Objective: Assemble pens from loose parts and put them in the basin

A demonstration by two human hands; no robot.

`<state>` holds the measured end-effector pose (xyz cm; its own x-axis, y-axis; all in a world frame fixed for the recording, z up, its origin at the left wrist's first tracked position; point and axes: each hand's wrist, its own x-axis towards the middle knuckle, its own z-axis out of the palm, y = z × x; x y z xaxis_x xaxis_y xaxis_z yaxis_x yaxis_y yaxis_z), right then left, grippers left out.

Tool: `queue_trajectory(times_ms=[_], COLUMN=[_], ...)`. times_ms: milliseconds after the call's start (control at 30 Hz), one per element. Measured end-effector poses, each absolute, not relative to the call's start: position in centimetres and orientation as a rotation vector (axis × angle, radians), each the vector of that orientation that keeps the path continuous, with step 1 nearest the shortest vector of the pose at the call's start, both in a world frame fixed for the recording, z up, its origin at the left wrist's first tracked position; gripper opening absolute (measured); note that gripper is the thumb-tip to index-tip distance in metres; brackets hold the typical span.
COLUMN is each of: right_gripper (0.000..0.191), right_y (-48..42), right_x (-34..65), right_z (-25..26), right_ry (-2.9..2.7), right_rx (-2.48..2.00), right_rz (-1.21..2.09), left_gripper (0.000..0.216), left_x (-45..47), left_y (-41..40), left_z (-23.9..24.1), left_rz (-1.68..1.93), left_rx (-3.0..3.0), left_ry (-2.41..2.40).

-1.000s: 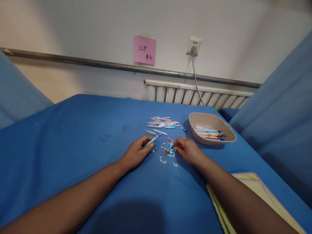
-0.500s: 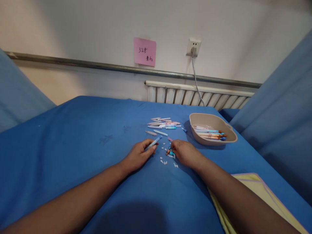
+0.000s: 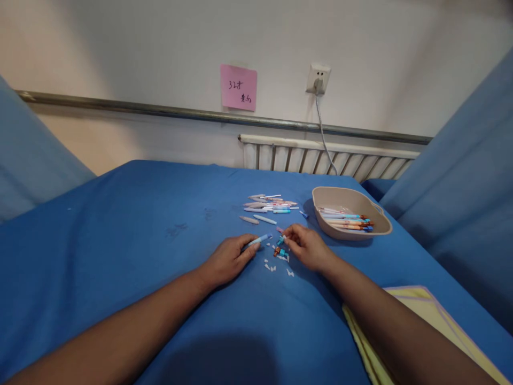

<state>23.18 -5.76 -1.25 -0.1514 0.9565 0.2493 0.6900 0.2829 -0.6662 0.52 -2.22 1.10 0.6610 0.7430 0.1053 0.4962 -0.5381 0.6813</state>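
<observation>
Over creased blue cloth (image 3: 120,240), a slim tubular pen (image 3: 262,239) is clasped by the curled left hand (image 3: 230,260), and a tiny white piece (image 3: 284,237) is pinched by the right hand (image 3: 308,247), near cone-shaped tips (image 3: 273,268).

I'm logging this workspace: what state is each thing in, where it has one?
Left hand, closed around a pen barrel
Pen barrel, held, tilted
Right hand, apparently pinching a small white piece
White tips, loose, scattered
Beige basket, open, upright, holding pens
Yellow cloth, folded
Plug, in socket
Pink note, stuck up
Blue cover, spread, creased
</observation>
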Motion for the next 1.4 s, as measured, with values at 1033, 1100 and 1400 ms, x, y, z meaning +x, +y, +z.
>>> queue_trajectory(times_ms=[1033, 1100, 1400], right_gripper=[0.006, 0.004, 0.01], right_y=[-7.5, -7.3, -6.7], right_x=[21.9, 21.8, 21.3], right_z=[0.2, -0.1, -1.0], right_ry=[-1.793, -1.736, -1.494], right_rx=[-1.187, -1.18, -1.162], right_rz=[0.617, 0.706, 0.998], left_gripper=[0.035, 0.036, 0.035], left_x=[0.7, 0.6, 0.8], left_y=[-3.0, -3.0, -2.9], left_z=[1.2, 1.2, 1.2], left_rz=[0.558, 0.553, 0.503], left_rx=[2.265, 2.267, 2.282], left_ry=[0.878, 0.872, 0.803])
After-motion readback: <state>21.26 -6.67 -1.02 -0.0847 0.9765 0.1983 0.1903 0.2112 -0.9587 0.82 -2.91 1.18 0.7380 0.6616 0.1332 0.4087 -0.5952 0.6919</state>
